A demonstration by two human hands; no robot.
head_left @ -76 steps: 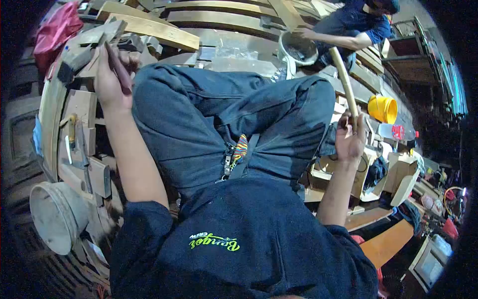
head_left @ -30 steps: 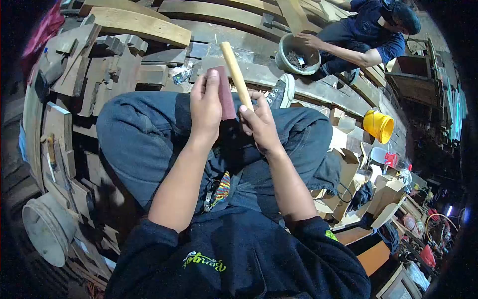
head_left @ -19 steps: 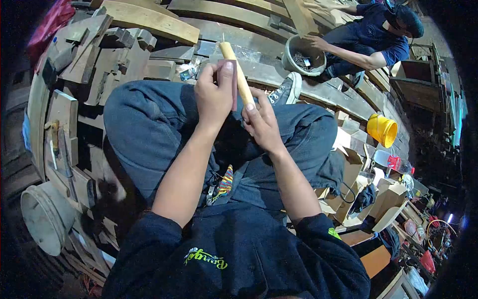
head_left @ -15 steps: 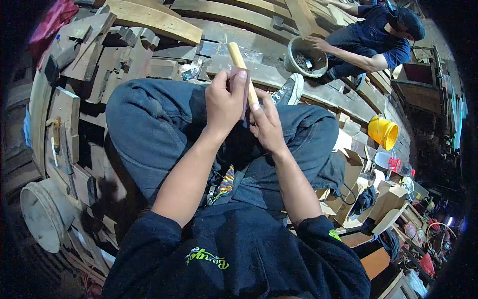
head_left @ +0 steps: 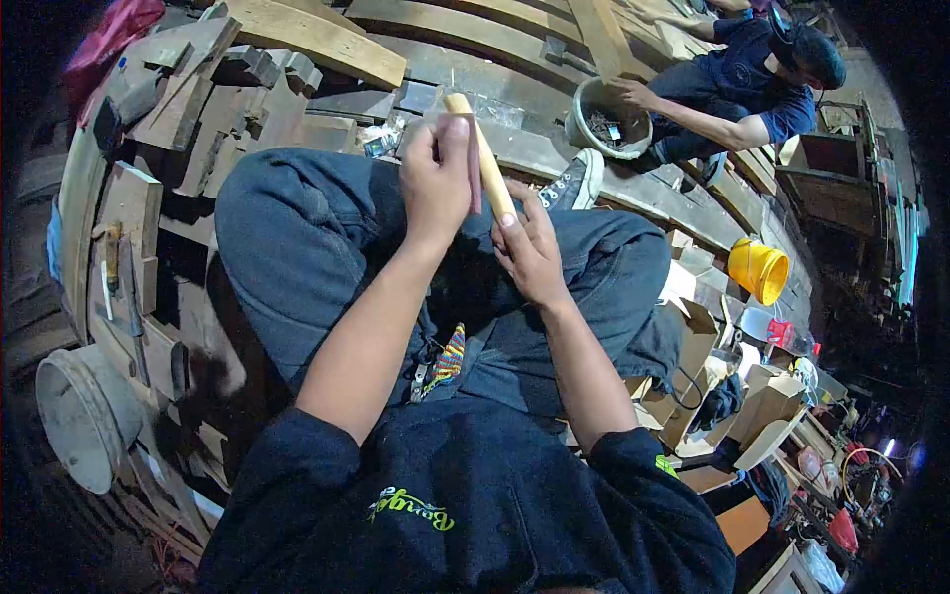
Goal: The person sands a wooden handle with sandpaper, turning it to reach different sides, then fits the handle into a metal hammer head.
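A pale, rounded wooden stick (head_left: 492,170) slants above my lap. My right hand (head_left: 531,249) grips its lower end, thumb pressed along it. In my left hand (head_left: 435,180) is a folded reddish-brown sheet that looks like sandpaper (head_left: 474,188), wrapped against the upper part of the stick. The left thumb lies over the sheet near the stick's top end, and the fingers behind are hidden. Both hands are closed.
A co-worker (head_left: 737,94) sits at upper right with a hand on a grey bucket (head_left: 584,124). Planks (head_left: 445,35) lie ahead. At left are wood blocks, a wooden-handled tool (head_left: 113,259) and a pale bucket (head_left: 69,406). A yellow bucket (head_left: 757,269) and cardboard boxes stand right.
My left hand and the sandpaper have slid up along the stick, towards its far end. My right hand keeps its grip, nearly in place.
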